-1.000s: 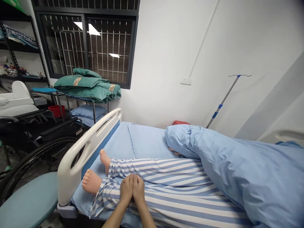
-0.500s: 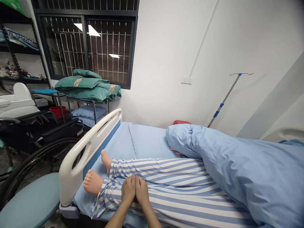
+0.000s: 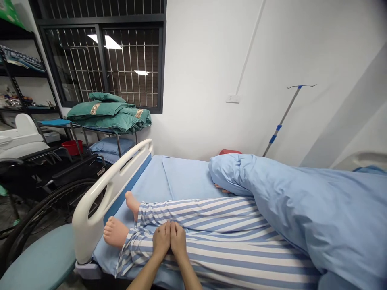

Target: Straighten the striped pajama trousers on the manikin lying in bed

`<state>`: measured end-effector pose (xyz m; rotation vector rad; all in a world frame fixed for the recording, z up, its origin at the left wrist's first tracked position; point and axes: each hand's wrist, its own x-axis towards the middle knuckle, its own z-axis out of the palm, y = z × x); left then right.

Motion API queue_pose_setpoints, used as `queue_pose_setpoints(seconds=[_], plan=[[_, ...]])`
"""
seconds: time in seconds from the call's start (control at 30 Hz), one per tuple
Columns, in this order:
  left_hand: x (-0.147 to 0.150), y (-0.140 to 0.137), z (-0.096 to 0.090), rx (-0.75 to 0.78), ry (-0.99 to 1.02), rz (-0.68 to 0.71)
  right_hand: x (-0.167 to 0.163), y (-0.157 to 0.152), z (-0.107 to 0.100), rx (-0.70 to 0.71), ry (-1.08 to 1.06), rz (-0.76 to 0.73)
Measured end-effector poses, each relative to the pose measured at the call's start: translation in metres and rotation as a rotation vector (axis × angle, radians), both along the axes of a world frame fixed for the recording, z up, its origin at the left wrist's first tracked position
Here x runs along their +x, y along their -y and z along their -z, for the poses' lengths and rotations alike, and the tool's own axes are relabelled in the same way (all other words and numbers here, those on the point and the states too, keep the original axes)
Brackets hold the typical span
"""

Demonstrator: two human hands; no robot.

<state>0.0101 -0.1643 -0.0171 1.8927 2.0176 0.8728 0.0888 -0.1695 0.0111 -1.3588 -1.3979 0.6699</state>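
A figure lies on the bed in blue-and-white striped trousers (image 3: 217, 249), its bare feet (image 3: 115, 232) smooth like a manikin's. My left hand (image 3: 161, 238) and my right hand (image 3: 178, 239) rest side by side, thumbs together, on the nearer lower leg. The fingers of both hands curl down over the leg, and their tips are hidden. A light blue quilt (image 3: 290, 205) is folded back over the thighs and upper body. A bit of the figure's hand (image 3: 222, 188) shows under the quilt's edge.
A white footboard (image 3: 90, 201) closes the bed's left end. Beyond it stand a wheelchair (image 3: 60, 177), a teal round-edged seat (image 3: 42, 257) and a rack with green folded bedding (image 3: 111, 112). An IV pole (image 3: 282, 119) rises behind the bed.
The view has shifted slightly, so the bed and wall sit a little differently in the picture. Both hands stay in place on the lower leg.
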Motion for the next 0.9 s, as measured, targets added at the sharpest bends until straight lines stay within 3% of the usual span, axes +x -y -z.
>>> queue_pose_setpoints(seconds=[0.13, 0.3, 0.4, 0.53, 0.7, 0.9], plan=[[0.005, 0.004, -0.016, 0.022, 0.078, -0.018, 0.003, -0.001, 0.000, 0.004, -0.068, 0.004], [0.017, -0.002, -0.051, 0.059, 0.418, -0.025, 0.006, -0.004, 0.003, 0.027, -0.118, 0.010], [0.021, -0.005, -0.058, 0.098, 0.543, -0.056, 0.007, -0.004, 0.003, 0.037, -0.131, 0.010], [0.020, -0.001, -0.035, 0.081, 0.491, -0.064, 0.007, -0.001, -0.003, 0.025, -0.142, 0.020], [0.019, 0.000, 0.000, 0.065, 0.276, -0.064, 0.005, 0.003, -0.009, -0.006, -0.156, 0.004], [0.020, -0.006, 0.023, 0.058, 0.047, -0.040, 0.005, 0.002, -0.008, -0.021, -0.136, -0.007]])
